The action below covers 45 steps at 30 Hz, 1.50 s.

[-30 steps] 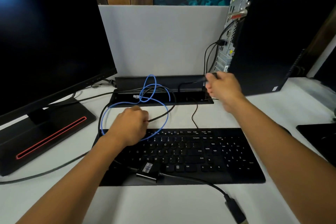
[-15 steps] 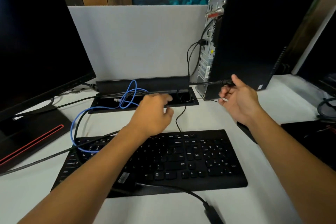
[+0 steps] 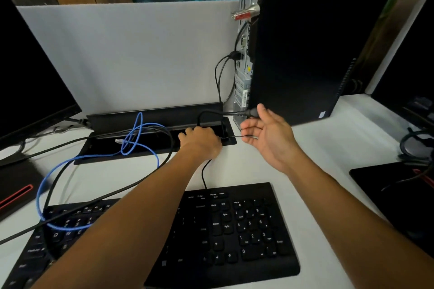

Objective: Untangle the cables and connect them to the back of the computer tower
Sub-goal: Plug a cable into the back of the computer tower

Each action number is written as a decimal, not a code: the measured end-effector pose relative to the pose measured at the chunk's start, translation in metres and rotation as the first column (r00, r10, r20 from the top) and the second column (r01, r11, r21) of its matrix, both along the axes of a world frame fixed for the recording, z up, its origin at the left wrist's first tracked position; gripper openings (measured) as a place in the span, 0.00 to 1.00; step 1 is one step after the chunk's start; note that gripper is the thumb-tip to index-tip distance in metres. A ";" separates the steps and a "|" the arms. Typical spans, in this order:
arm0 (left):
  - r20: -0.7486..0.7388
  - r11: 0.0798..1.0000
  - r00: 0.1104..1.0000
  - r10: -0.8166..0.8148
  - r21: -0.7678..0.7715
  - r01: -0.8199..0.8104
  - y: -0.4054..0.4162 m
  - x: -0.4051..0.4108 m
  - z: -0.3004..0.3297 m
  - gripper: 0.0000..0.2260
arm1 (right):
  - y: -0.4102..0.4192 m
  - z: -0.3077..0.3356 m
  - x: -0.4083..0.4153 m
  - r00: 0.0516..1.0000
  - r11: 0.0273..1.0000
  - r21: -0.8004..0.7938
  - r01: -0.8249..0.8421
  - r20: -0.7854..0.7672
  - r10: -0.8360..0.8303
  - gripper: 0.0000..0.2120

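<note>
Two black cables already plugged into the black computer tower [image 3: 305,54], the right hand [image 3: 270,136] pinches a black plug [image 3: 250,113] at its fingertips while the left hand [image 3: 202,143], curled, tugs a thin black lead [image 3: 203,176]; the looped blue network cable [image 3: 94,157] lies tangled, well left of both.

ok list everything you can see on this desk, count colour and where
computer tower: 1, black, back right, rear ports facing left
black cables: 2, plugged into tower's rear
blue cable: 1, looped from cable tray onto keyboard
cable tray: 1, black, lid up, desk centre
keyboard: 1, black, front
monitor: 1, black, left
divider: 1, white, behind tray
left hand: at tray's right end, grip unclear
right hand: thumb on black plug, thin cable at fingers
</note>
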<state>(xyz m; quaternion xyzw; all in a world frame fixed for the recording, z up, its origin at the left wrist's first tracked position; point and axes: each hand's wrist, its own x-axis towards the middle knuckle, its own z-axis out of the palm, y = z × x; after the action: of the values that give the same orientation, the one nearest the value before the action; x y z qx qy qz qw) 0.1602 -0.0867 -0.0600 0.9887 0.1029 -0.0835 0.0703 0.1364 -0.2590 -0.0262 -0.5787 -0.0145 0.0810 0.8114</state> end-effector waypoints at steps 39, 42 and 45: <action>0.697 0.775 0.546 -0.465 0.023 0.631 0.013 -0.020 0.012 0.19 | 0.013 -0.010 -0.003 0.993 0.996 -0.052 0.067 0.097 -0.062 0.12; 0.745 0.846 0.577 -0.335 -0.031 0.532 0.016 -0.016 0.011 0.15 | 0.009 -0.002 -0.004 0.972 0.957 -0.271 0.106 0.231 -0.043 0.09; 0.691 0.882 0.673 -0.264 -0.110 0.459 0.026 -0.006 0.009 0.14 | 0.001 0.005 0.002 0.921 0.866 -0.407 0.290 0.364 -0.137 0.09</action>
<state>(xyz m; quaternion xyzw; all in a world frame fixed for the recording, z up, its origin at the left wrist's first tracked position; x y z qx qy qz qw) 0.1541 -0.0604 -0.0512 0.9340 -0.1407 0.2438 0.2201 0.1382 -0.2581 -0.0211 -0.7550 -0.0627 -0.1053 0.6442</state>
